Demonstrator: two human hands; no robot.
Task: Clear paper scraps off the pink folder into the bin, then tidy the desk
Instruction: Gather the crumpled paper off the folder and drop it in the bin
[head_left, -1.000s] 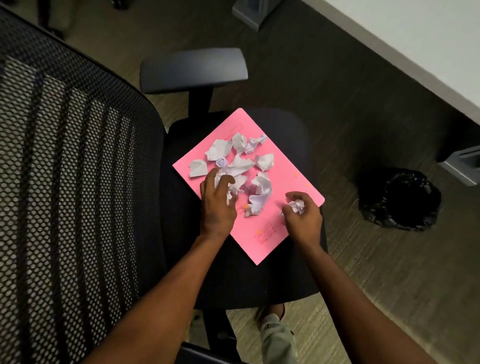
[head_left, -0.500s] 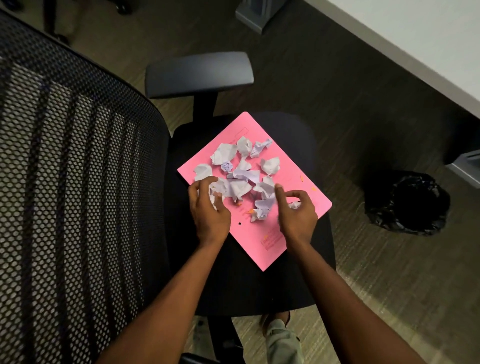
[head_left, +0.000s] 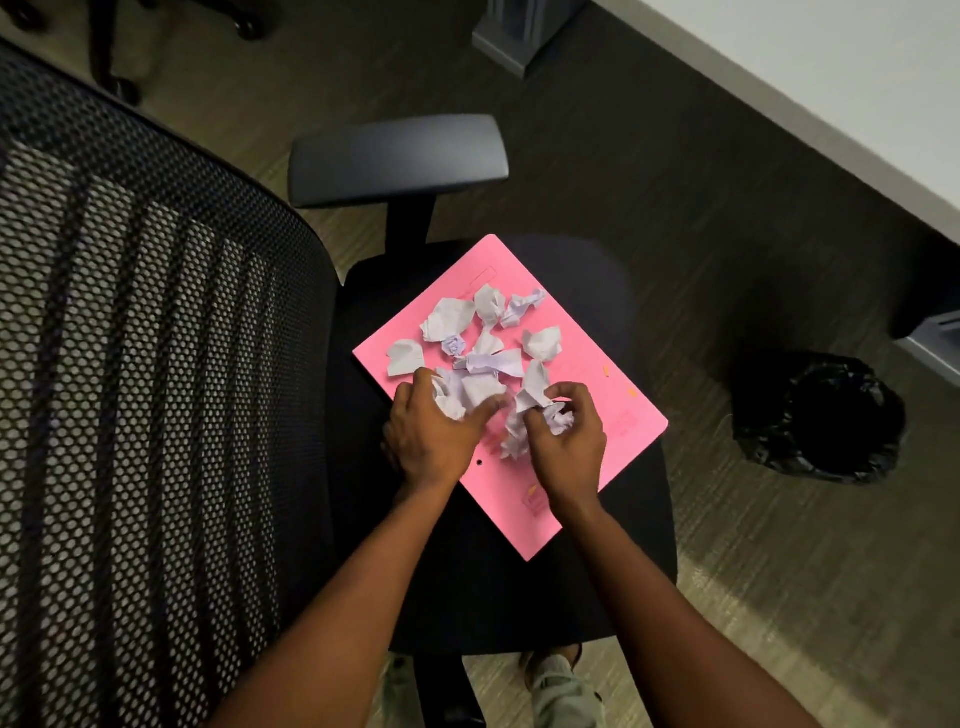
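Head view: left hand (head_left: 431, 436) grip curls round crumpled paper scraps (head_left: 462, 389); right hand (head_left: 566, 441) grip pinches a scrap wad (head_left: 558, 415). Both over mid pink folder (head_left: 587, 467) on chair seat (head_left: 467, 587), w/ bin (head_left: 821, 415) on floor well apart to the right.

You look down on a black office chair (head_left: 467, 597), its mesh back (head_left: 145, 405) at left and an armrest (head_left: 397, 158) beyond. Dim brown carpet (head_left: 649, 182) spreads around; a white bench (head_left: 831, 67) crosses far right.
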